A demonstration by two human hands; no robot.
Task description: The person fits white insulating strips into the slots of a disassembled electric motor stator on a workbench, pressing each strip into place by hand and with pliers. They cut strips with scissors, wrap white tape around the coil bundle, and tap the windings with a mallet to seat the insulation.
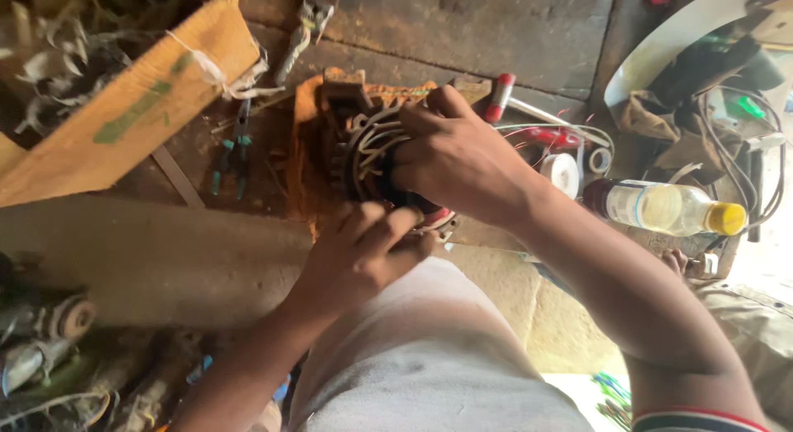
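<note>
Gripping the lower edge of a wound motor stator (pixel 368 155) at centre frame with the left hand (pixel 359 254), fingers curled shut around it. Pressing down on the stator's top with the right hand (pixel 458 155), fingers clenched over the coils. Lying farther off: a plastic bottle (pixel 661 206) with yellow cap at right, a tape roll (pixel 563 173) beside it, green-handled pliers (pixel 233 151) left of centre, a cardboard box (pixel 124 110) at upper left.

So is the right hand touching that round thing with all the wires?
Touching. The head view shows the right hand pressed on the wound motor core, fingers overlapping its coils.
</note>
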